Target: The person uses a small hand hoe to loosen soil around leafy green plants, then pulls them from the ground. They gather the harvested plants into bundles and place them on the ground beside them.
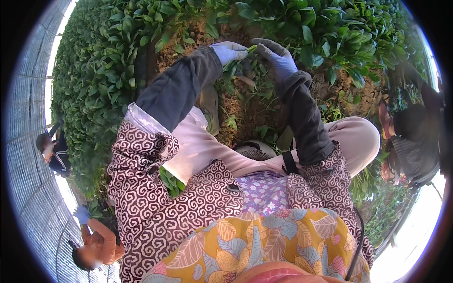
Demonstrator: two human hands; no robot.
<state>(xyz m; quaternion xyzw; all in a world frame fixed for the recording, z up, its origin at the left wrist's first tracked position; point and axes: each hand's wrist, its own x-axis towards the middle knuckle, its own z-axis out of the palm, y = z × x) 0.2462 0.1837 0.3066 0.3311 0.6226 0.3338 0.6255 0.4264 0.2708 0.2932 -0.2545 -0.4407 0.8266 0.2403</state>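
My left hand (230, 52), in a bluish-purple glove soiled at the fingers, grips a small bunch of leafy greens (251, 48) by its pale green stems. Dark leaves hang below that hand. Opposite it, my right hand (279, 59) wears a matching glove with darker, dirtier fingers. Its thumb and fingers close around the stem ends, so both hands meet at the bunch. Beneath them lies brown soil (231, 109) with small scattered plants and weeds. A shoe (210, 109) stands on this ground between my bent legs.
Dense leafy green plants (102, 70) grow ahead and to the left, with another thick stand (339, 35) at the right. Two people, one in dark clothes (58, 155) and one in orange (102, 240), are at the left. A dark stool-like object (414, 152) stands at the right.
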